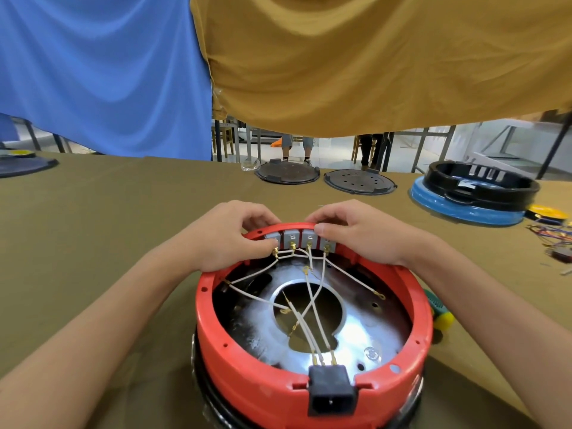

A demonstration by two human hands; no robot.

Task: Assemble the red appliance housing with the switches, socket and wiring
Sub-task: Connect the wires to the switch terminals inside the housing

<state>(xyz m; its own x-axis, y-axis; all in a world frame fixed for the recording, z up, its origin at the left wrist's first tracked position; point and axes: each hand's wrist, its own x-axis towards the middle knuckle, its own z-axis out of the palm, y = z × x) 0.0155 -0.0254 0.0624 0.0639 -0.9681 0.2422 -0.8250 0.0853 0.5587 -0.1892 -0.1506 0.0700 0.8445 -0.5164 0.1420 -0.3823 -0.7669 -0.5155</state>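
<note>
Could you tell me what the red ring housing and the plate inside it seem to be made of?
The round red ring housing looks like moulded plastic: uniform colour, soft sheen, moulded screw holes. The shiny silver plate inside looks like polished metal, since it reflects light like a mirror.

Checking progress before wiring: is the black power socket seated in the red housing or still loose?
Seated: the black socket sits in the notch of the red housing rim, white wires attached.
</note>
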